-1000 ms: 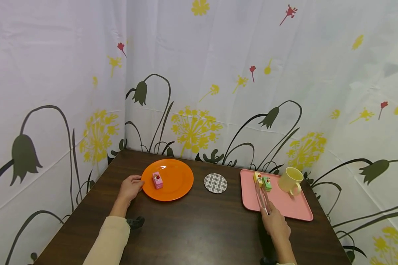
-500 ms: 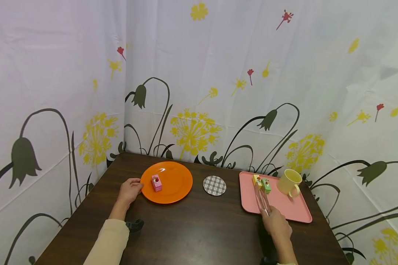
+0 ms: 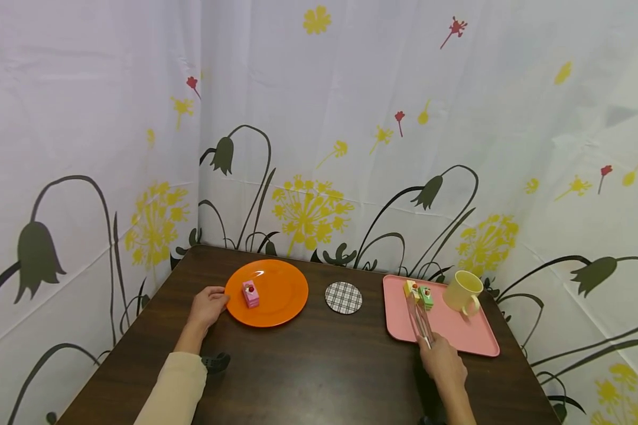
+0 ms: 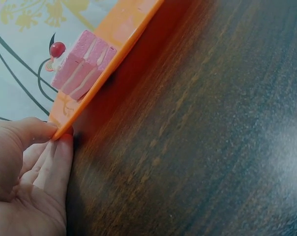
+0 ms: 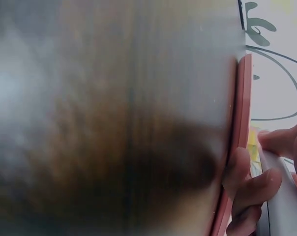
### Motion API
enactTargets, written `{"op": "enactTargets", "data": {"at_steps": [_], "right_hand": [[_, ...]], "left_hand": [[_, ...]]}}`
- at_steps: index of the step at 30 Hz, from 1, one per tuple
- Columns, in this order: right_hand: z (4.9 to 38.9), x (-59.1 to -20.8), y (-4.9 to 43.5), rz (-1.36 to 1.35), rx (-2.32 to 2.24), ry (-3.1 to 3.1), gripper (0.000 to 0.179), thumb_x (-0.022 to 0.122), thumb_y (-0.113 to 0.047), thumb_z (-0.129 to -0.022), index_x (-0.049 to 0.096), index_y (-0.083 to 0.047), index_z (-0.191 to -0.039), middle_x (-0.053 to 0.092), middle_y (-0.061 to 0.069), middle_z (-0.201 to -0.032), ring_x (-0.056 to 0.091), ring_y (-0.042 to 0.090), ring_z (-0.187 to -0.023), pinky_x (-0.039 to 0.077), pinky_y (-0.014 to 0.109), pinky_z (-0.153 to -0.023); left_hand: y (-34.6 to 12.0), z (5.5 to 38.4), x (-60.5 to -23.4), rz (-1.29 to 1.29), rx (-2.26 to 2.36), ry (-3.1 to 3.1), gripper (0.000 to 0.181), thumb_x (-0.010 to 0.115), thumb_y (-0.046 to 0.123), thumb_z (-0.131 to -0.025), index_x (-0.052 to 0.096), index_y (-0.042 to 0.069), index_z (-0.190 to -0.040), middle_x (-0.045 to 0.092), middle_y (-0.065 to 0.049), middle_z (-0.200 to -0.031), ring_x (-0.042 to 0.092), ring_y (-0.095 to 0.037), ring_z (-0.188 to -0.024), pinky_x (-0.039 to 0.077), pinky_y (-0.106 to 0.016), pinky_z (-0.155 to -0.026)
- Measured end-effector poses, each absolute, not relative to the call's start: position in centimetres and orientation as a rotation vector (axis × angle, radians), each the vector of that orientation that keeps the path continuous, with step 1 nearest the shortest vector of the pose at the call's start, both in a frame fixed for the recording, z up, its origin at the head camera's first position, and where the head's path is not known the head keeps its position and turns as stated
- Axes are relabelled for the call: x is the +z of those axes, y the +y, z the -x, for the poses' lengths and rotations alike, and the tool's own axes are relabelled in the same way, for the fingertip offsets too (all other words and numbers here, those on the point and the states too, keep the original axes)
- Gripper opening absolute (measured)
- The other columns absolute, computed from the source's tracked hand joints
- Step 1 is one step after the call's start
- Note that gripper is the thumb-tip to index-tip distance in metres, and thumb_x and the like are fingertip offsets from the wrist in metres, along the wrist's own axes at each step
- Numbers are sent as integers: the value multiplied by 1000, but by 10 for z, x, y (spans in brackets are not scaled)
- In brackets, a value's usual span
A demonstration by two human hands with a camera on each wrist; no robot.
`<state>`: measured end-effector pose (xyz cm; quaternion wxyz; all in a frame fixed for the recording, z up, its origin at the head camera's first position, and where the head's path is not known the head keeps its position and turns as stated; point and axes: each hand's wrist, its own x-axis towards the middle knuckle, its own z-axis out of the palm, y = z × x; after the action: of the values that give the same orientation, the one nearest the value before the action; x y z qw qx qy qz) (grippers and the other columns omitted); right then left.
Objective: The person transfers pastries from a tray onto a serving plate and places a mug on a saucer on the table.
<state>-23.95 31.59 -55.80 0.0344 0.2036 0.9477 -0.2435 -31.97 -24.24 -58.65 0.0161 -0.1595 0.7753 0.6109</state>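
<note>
My left hand [image 3: 207, 306] pinches the left rim of an orange plate [image 3: 284, 292], thumb on top and fingers beneath, as the left wrist view shows. On that plate sits a pink toy cake slice [image 4: 84, 66] topped with a red berry. At the right, my right hand [image 3: 442, 361] grips metal tongs [image 3: 421, 324], whose tips reach the yellow cake slice [image 3: 410, 287] and overlap it in the head view. Right beside it stands a green cake slice [image 3: 427, 298]. Both rest on a pink tray [image 3: 399, 327].
A yellow mug [image 3: 464, 290] stands on the tray's right part. Between plate and tray lies a round checked coaster [image 3: 343, 297]. The dark wooden table [image 3: 308, 372] ends at a flower-printed curtain [image 3: 298, 106] behind.
The head view has shifted slightly. The tongs' tips look a little closer together around the yellow cake slice; the left hand stays on the plate's rim.
</note>
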Motion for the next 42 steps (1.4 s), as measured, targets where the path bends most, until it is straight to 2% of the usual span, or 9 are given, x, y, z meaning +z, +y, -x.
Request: {"op": "enactTargets", "data": {"at_steps": [6, 15, 23, 26, 34, 42], "right_hand": [[236, -561, 314, -620, -770, 2946, 52, 53, -50, -107, 66, -6, -133, 66, 12, -92, 61, 32, -78, 50, 54, -63], [232, -562, 310, -583, -819, 2998, 54, 51, -52, -107, 64, -9, -138, 74, 22, -112, 72, 40, -91, 54, 61, -68], [230, -558, 306, -562, -908, 2950, 52, 50, -51, -108, 65, -10, -136, 71, 0, -74, 65, 26, -74, 48, 46, -61], [229, -555, 304, -551, -975, 2934, 55, 51, -51, -108, 64, -10, -142, 71, -2, -70, 65, 22, -69, 46, 42, -58], [226, -549, 296, -492, -1287, 2824, 54, 56, -48, -109, 63, -6, -142, 66, 4, -62, 58, 18, -50, 47, 35, -47], [225, -536, 279, -437, -1264, 2854, 52, 57, -52, -108, 66, -9, -135, 65, 4, -65, 60, 18, -55, 47, 35, -50]], "left_hand": [[-241, 318, -587, 505, 1887, 2408, 50, 55, 19, -112, 43, -6, -153, 55, -34, -149, 61, -43, -133, 48, -49, -117], [-242, 320, -587, 505, 1886, 2413, 50, 56, 17, -111, 44, -7, -153, 56, -34, -148, 61, -43, -132, 48, -49, -116], [-241, 318, -585, 516, 1874, 2400, 50, 55, 18, -112, 43, -6, -154, 55, -33, -149, 61, -42, -133, 49, -49, -117], [-240, 317, -584, 513, 1866, 2422, 50, 54, 18, -112, 43, -6, -154, 56, -33, -148, 62, -41, -131, 51, -48, -116], [-237, 313, -579, 521, 1857, 2449, 50, 54, 19, -113, 43, -7, -154, 56, -34, -148, 62, -42, -130, 52, -49, -117], [-235, 313, -579, 529, 1875, 2445, 49, 54, 18, -113, 43, -7, -153, 55, -34, -148, 61, -43, -131, 49, -52, -119]]}}
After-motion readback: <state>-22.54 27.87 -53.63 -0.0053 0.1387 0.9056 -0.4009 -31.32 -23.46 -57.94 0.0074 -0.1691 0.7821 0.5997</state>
